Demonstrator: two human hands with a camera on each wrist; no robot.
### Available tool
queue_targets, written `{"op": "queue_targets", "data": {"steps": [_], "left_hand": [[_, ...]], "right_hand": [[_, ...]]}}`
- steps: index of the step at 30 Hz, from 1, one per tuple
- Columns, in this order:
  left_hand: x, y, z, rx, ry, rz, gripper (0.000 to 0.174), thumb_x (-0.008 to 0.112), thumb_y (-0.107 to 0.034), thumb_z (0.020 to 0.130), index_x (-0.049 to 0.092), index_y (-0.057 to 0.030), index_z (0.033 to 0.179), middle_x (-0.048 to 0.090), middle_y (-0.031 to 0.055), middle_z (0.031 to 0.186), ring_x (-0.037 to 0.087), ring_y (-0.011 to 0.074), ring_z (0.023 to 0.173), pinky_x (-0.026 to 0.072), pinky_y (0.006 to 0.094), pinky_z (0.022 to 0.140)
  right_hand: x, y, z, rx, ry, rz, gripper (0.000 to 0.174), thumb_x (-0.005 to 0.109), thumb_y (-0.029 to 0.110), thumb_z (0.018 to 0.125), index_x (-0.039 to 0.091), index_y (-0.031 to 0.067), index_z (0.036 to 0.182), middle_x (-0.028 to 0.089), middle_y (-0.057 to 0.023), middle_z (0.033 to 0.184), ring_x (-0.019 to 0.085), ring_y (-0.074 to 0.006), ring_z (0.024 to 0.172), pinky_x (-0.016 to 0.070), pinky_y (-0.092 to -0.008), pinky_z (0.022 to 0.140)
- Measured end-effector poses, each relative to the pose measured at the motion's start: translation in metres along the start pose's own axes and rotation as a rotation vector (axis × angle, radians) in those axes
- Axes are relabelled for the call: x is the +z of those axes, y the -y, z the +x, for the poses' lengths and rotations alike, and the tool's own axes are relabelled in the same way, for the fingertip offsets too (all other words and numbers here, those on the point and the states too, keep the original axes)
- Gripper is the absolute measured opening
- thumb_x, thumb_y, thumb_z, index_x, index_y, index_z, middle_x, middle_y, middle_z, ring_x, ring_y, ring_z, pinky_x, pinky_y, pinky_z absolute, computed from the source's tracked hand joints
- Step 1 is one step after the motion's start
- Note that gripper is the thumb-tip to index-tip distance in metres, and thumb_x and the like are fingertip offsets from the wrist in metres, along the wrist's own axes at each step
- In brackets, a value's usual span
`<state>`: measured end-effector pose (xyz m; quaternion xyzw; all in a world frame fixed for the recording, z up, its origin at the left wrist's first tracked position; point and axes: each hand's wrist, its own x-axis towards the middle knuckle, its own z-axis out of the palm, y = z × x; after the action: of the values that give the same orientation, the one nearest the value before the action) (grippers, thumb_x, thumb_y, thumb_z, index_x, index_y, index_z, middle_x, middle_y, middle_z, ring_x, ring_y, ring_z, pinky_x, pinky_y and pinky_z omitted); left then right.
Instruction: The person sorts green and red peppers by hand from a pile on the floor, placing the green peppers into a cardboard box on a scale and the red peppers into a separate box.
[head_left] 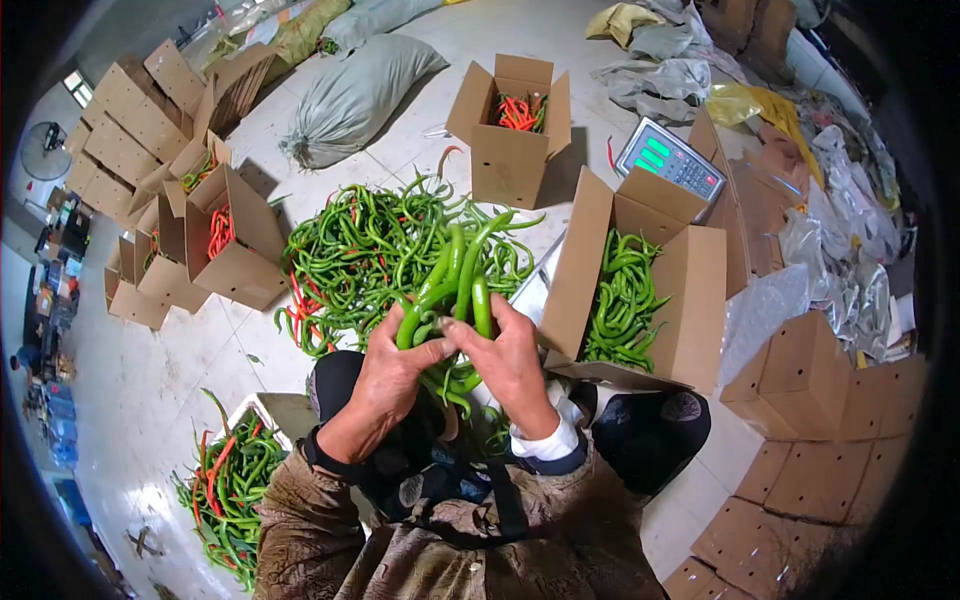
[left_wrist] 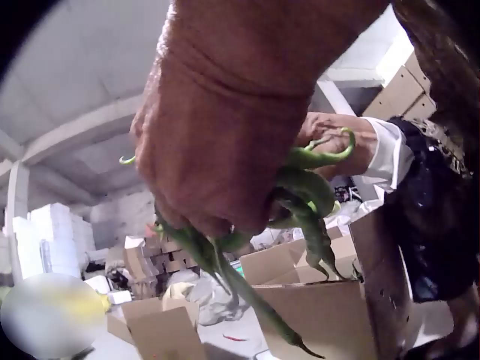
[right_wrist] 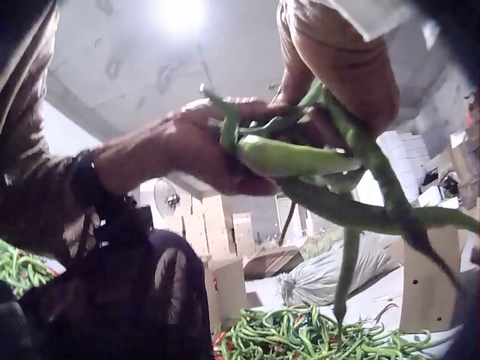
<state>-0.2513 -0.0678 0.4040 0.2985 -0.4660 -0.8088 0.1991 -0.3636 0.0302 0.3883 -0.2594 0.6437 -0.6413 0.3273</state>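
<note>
A bunch of long green chili peppers [head_left: 481,305] is held up between both hands, their tips pointing away from the body. My left hand [head_left: 385,375] grips the left part of the bunch. Close beside it, my right hand [head_left: 510,370] holds the other peppers, with its thumb across them. Several pepper ends dangle below the left hand [left_wrist: 210,165] in the left wrist view. Beneath and beyond the hands lies a big heap of green peppers [head_left: 370,240] on the floor, mixed with some red ones.
At the right, an open cardboard box [head_left: 695,300] holds green peppers, beside a scale display [head_left: 670,160]. Another box [head_left: 508,170] with red peppers stands ahead. More boxes [head_left: 240,240] line the left. A white crate [head_left: 262,412] of mixed peppers sits by the left knee.
</note>
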Motion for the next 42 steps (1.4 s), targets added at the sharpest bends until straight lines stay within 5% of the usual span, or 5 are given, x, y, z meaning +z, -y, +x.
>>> {"op": "queue_targets", "data": {"steps": [7, 14, 23, 24, 42], "left_hand": [[-0.019, -0.004, -0.003, 0.016, 0.025, -0.214, 0.048, 0.071, -0.006, 0.081, 0.051, -0.0034, 0.124, 0.062, 0.0080, 0.109, 0.062, 0.0181, 0.093, 0.0544, 0.0331, 0.076], [-0.010, 0.008, -0.008, -0.041, -0.014, -0.283, 0.044, 0.066, -0.007, 0.086, 0.049, -0.0038, 0.126, 0.061, 0.0074, 0.110, 0.061, 0.0177, 0.095, 0.0547, 0.0345, 0.079], [-0.011, 0.036, -0.013, -0.041, 0.044, -0.562, 0.038, 0.062, -0.016, 0.093, 0.047, -0.0060, 0.126, 0.058, 0.0082, 0.117, 0.057, 0.0193, 0.109, 0.0472, 0.0356, 0.095], [-0.011, 0.036, -0.011, -0.002, 0.062, -0.496, 0.037, 0.062, -0.017, 0.093, 0.047, -0.0059, 0.126, 0.058, 0.0089, 0.117, 0.058, 0.0203, 0.109, 0.0474, 0.0359, 0.095], [-0.022, 0.033, -0.001, 0.101, 0.131, -0.493, 0.033, 0.060, -0.017, 0.085, 0.047, -0.0066, 0.114, 0.058, 0.0134, 0.108, 0.053, 0.0154, 0.074, 0.0481, 0.0284, 0.063]], "right_hand": [[-0.049, 0.022, -0.031, 0.082, 0.004, 0.658, 0.017, 0.059, 0.014, 0.094, 0.054, 0.0018, 0.104, 0.062, -0.0084, 0.087, 0.057, -0.0153, 0.076, 0.0482, -0.0291, 0.073], [-0.033, 0.029, -0.057, 0.061, 0.087, -0.007, 0.044, 0.080, 0.014, 0.078, 0.058, 0.0015, 0.114, 0.065, -0.0041, 0.093, 0.058, -0.0089, 0.074, 0.0494, -0.0262, 0.067], [-0.002, -0.043, -0.029, -0.082, 0.234, -0.208, 0.052, 0.082, 0.021, 0.068, 0.060, 0.0020, 0.111, 0.061, -0.0189, 0.108, 0.058, -0.0357, 0.099, 0.0479, -0.0435, 0.086], [-0.007, -0.044, -0.026, -0.358, 0.222, -0.401, 0.051, 0.081, 0.016, 0.072, 0.059, 0.0003, 0.116, 0.065, -0.0102, 0.102, 0.062, -0.0160, 0.089, 0.0510, -0.0320, 0.080], [-0.060, -0.051, -0.027, 0.168, -0.141, 0.523, 0.035, 0.068, 0.006, 0.084, 0.055, -0.0018, 0.115, 0.057, -0.0020, 0.093, 0.056, -0.0112, 0.082, 0.0469, -0.0261, 0.074]]}}
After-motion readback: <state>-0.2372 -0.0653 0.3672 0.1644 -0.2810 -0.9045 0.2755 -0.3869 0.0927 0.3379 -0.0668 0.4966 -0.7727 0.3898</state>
